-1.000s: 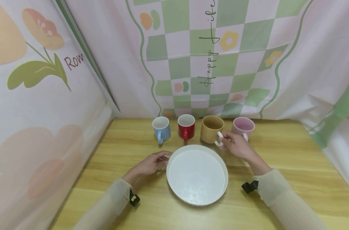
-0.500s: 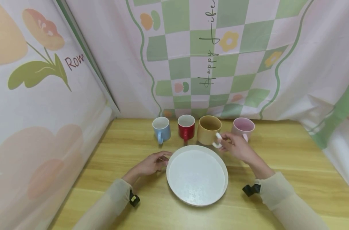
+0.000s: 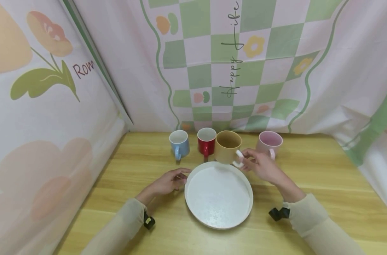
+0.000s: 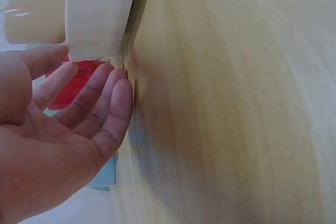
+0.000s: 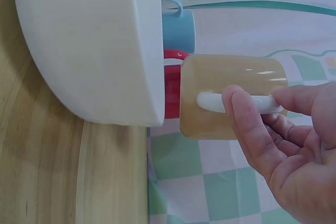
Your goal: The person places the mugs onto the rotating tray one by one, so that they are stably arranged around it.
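Observation:
My right hand (image 3: 263, 165) pinches the white handle (image 5: 241, 102) of a tan mug (image 3: 226, 152) between thumb and fingers. The mug is upright and raised off the table, its base just above the rim level of a round white tray (image 3: 219, 198), at the tray's far edge. Beside the tray's left side is my left hand (image 3: 168, 181), fingers loosely bent and fingertips right at the wall. In the left wrist view, the left palm (image 4: 58, 140) shows and holds nothing.
A blue mug (image 3: 179, 143) and a red mug (image 3: 206, 142) stand in a row at the back of the wooden table (image 3: 133, 159). To the right stands a pink mug (image 3: 270, 143), near the right hand. A patterned curtain (image 3: 200, 71) hangs behind.
My right hand has moved the tan mug leftward and toward the tray, from beside the pink mug to next to the red one. The left hand and tray have stayed put.

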The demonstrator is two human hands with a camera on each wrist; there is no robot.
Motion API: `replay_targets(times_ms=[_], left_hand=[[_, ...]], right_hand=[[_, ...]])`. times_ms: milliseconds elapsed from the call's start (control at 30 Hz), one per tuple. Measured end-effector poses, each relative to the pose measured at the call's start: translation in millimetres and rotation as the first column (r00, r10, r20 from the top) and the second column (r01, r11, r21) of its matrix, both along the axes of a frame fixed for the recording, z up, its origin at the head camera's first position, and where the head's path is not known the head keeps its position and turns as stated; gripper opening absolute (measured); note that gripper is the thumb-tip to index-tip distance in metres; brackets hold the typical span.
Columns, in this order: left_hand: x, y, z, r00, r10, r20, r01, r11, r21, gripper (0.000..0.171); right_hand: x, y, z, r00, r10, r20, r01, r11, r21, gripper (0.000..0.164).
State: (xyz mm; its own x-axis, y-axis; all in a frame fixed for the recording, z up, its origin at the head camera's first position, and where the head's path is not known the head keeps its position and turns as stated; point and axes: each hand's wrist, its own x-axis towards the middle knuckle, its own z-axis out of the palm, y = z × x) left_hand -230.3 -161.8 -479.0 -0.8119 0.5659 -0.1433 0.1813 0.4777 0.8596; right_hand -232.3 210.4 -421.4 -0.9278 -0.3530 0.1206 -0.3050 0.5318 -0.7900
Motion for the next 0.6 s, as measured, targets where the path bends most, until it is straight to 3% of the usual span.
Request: replay_targets(times_ms=[600], left_hand=[[-3.0, -1.3, -5.1, 1.0, -0.009, -0.018, 0.009, 1.0, -0.006, 0.041]], right_hand=[[10.5, -10.1, 2.0, 0.992, 0.116, 0.048, -0.114, 0.993, -0.03, 0.023]])
